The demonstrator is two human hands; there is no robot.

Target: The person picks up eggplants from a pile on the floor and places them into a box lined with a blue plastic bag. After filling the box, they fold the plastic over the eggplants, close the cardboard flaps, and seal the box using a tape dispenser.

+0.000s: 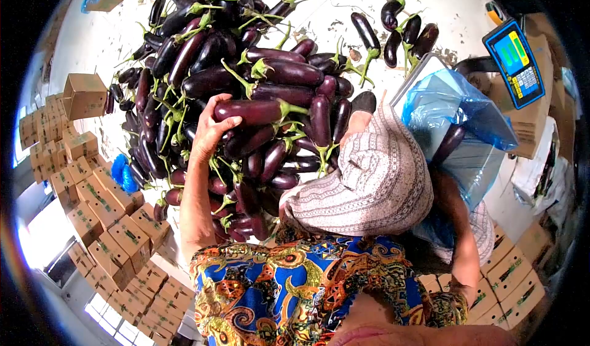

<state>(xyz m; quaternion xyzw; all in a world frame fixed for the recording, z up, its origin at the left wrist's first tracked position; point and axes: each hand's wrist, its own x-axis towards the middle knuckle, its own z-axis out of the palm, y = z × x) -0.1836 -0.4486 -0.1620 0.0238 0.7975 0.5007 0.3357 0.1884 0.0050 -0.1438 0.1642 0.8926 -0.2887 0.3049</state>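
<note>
Cannot make out the fingers of the right hand (440, 181), lost in shadow beside the blue plastic film (445, 97); cannot tell whether touching the dark eggplant (450, 143) there. Cannot see most of the pale-rimmed container (416, 77), wrapped and covered by that film. Cannot see the palm of the left hand (214, 125), hidden against the purple eggplant (255, 112) in its grip. Cannot count the lower layers of the eggplant pile (209, 51), buried under the top ones and cut off at the upper edge. Cannot read the key labels on the weighing display (522, 78) or the print on the stacked cartons (120, 241), too small. Cannot see the leg beneath the striped cloth (375, 186). Cannot see past the window (46, 235), washed out white.
</note>
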